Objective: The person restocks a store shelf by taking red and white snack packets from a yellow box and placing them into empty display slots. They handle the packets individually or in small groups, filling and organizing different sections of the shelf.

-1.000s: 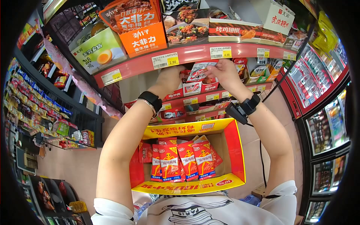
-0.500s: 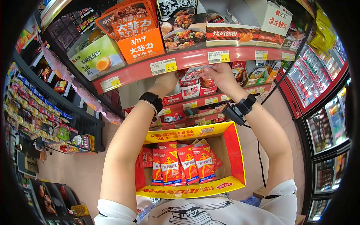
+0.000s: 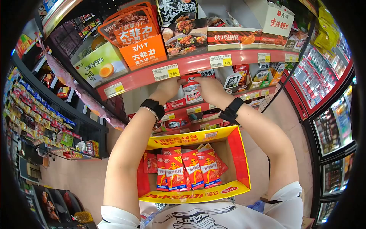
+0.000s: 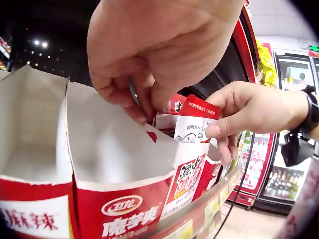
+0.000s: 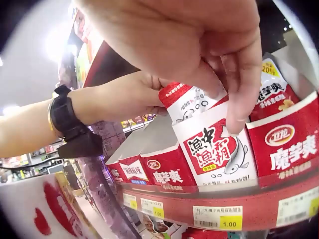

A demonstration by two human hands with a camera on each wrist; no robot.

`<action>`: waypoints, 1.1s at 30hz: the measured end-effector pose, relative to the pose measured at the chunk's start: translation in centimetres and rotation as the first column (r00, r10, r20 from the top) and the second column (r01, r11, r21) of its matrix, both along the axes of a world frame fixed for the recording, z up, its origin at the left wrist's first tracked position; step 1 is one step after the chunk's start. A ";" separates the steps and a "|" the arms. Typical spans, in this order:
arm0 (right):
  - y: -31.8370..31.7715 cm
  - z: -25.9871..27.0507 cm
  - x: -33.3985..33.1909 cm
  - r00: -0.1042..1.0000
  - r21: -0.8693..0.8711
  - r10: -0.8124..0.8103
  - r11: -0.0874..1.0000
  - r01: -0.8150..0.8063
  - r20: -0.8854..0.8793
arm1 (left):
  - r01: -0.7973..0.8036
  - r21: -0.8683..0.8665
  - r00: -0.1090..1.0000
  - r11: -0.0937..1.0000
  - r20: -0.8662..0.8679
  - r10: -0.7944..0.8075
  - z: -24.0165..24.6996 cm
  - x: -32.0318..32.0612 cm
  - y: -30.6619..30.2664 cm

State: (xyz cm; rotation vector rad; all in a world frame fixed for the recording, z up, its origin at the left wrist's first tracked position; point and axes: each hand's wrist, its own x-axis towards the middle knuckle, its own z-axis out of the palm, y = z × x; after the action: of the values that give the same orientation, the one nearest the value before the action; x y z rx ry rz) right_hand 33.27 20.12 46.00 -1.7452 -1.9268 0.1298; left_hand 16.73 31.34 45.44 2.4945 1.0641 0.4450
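The packet, pinched by left hand and right hand, should be kept square to the white box

A shop selling packaged snacks is indicated. A long red shelf edge is lined with white-and-yellow price tags, some marked 2.50 and 4.00, beneath printed cardboard display boxes. Small, brightly coloured snack packets are racked along the left, and tall, dark-framed, glass-fronted cabinets are stocked with bottles at the right.
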 end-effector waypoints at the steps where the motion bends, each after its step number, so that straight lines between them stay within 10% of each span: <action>1: -0.2 0.4 -0.1 1.000 0.000 0.000 1.000 0.000 0.001 | -0.005 0.006 1.000 1.000 0.011 0.005 0.1 0.0 -0.1; 19: -5.7 4.3 -0.4 0.982 0.259 0.161 0.948 -0.183 0.102 | 0.188 -0.033 0.982 0.982 0.017 -0.187 3.2 -2.8 -4.4; 24: -10.7 5.5 -3.7 0.891 -0.081 0.453 0.888 -0.453 -0.018 | 0.261 -0.114 0.965 0.959 0.063 -0.255 6.7 -7.2 -10.4; 28: -12.7 4.0 -6.4 0.662 -0.504 0.745 0.603 -0.619 0.078 | 0.360 -0.428 0.929 0.829 0.085 -0.360 9.5 -10.6 -14.5; 33: -12.9 -1.4 -9.7 0.544 -0.698 0.816 0.505 -0.508 0.195 | 0.392 -0.417 0.893 0.820 -0.041 -0.448 9.5 -14.2 -17.2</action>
State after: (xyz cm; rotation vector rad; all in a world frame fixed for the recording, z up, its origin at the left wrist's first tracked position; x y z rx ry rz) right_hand 23.62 7.25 44.61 -1.2091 -3.2113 0.6704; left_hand 2.52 14.13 54.89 2.3080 0.5390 -0.0781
